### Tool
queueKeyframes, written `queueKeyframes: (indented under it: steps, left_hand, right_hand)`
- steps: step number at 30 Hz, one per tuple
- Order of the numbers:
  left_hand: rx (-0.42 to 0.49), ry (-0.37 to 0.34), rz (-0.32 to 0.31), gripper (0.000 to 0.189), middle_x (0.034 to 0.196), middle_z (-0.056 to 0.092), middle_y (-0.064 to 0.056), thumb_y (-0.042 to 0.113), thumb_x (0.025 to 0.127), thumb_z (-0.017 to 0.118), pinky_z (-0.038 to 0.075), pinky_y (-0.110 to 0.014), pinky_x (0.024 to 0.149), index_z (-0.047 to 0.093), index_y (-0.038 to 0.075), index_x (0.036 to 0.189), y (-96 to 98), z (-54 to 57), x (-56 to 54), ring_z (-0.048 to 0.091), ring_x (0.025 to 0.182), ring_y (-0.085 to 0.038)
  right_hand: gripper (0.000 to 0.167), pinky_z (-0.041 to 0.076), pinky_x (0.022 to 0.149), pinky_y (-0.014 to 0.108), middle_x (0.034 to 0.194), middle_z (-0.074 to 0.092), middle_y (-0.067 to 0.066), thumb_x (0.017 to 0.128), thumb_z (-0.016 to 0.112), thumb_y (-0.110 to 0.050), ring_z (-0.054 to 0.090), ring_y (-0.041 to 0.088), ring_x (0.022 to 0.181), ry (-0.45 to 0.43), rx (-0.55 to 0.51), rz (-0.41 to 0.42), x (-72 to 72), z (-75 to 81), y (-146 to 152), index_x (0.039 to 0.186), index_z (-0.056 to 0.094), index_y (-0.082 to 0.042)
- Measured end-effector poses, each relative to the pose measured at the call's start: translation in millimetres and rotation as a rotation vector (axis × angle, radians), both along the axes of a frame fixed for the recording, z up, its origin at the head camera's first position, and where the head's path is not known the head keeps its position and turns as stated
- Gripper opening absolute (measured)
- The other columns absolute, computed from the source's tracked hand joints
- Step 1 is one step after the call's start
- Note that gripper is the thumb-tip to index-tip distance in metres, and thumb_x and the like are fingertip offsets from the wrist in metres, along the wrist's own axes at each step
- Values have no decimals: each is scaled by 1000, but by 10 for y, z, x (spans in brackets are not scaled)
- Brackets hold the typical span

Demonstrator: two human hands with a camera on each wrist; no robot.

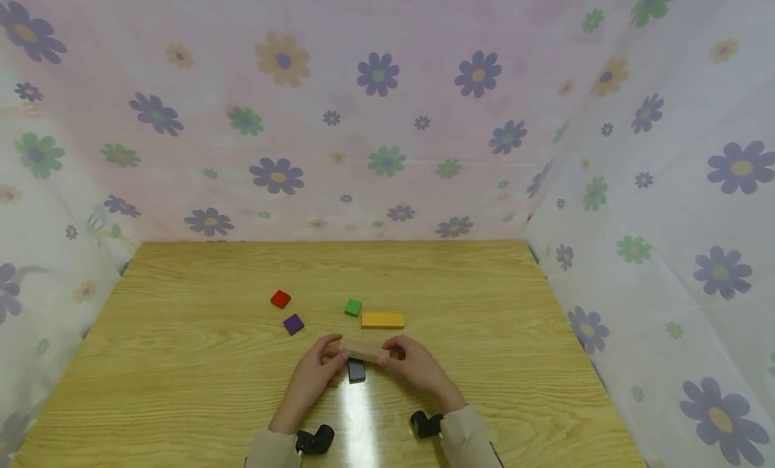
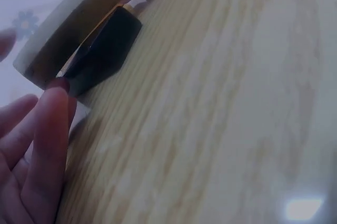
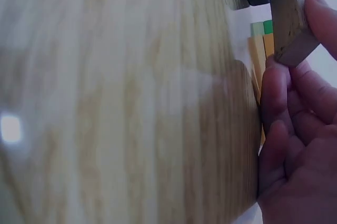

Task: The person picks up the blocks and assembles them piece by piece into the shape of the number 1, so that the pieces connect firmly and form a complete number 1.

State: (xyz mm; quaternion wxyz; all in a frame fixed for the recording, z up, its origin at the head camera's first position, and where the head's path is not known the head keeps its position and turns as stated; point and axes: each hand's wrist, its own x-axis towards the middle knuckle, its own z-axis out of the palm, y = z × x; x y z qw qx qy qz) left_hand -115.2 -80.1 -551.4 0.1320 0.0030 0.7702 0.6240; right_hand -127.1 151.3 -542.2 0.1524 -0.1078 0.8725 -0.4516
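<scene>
A pale wooden block (image 1: 366, 351) lies crosswise between the two hands, above a black block (image 1: 356, 372) on the table. My right hand (image 1: 419, 368) pinches its right end between thumb and fingers. At the other end is my left hand (image 1: 311, 372), its thumb (image 2: 50, 124) right at the block's lower corner and close to the black block. The left forefinger stands apart from the block, with a gap showing in the left wrist view. From the left wrist, the wooden block (image 2: 68, 21) appears tilted against the black block (image 2: 108, 50).
Beyond the hands lie a yellow block (image 1: 383, 320) and a green block (image 1: 353, 308). Farther left are a purple block (image 1: 293, 324) and a red block (image 1: 280, 299). Black wrist devices (image 1: 316, 440) sit by both sleeves. Flowered cloth (image 1: 339, 138) borders the wooden table (image 1: 181, 360).
</scene>
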Motion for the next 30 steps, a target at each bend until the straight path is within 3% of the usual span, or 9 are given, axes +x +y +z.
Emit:
queueKeyframes:
  steps: [2, 7, 15, 18, 22, 28, 30]
  left_hand:
    - [-6, 4, -28, 59, 100, 58, -8, 44, 80, 62, 48, -30, 55, 46, 13, 128, -8, -55, -14, 57, 71, -17]
    - [-19, 22, -81, 58, 103, 58, -8, 41, 79, 63, 48, -29, 58, 48, 12, 127, -35, -61, -18, 56, 80, -16]
    - [17, -11, -84, 50, 103, 59, -9, 37, 79, 65, 48, -30, 63, 53, 9, 119, -100, -66, 7, 57, 83, -17]
    - [57, -27, -59, 50, 107, 58, -11, 33, 80, 65, 49, -30, 64, 50, 8, 121, -119, -73, 14, 57, 87, -17]
    - [152, -59, 23, 51, 112, 56, -16, 26, 81, 66, 50, -33, 66, 46, 6, 124, -124, -58, 23, 58, 90, -21]
    - [265, -75, 107, 50, 109, 57, -17, 22, 81, 66, 50, -34, 67, 42, 7, 122, -130, -54, -6, 59, 82, -24]
    - [290, -81, 121, 49, 107, 57, -16, 21, 81, 66, 50, -34, 67, 41, 7, 121, -135, -54, -12, 59, 81, -25]
  right_hand:
    - [39, 41, 67, 28, 88, 55, -4, 81, 59, -47, 50, 13, 78, 8, -11, 12, 8, 4, -16, 105, 58, -17]
    - [36, 40, 69, 28, 90, 54, -5, 81, 61, -44, 49, 13, 80, 13, -25, 28, 21, 9, -58, 105, 58, -17]
    - [35, 39, 71, 30, 92, 55, -4, 80, 63, -40, 49, 13, 82, -7, -37, 4, 18, -1, -121, 107, 58, -18]
    - [39, 40, 68, 28, 92, 55, -4, 80, 64, -39, 50, 12, 79, 8, -43, -15, 12, -3, -160, 111, 56, -16]
    - [51, 40, 63, 28, 87, 55, -4, 81, 62, -42, 49, 11, 73, 32, 11, -52, 2, 2, -246, 121, 51, -13]
    - [68, 38, 55, 27, 71, 53, -6, 76, 59, -56, 48, 9, 60, 77, 234, -87, 6, 24, -404, 127, 46, -12]
    - [72, 40, 57, 30, 78, 59, -3, 74, 59, -59, 52, 11, 63, 123, 319, -67, 14, 39, -461, 127, 45, -12]
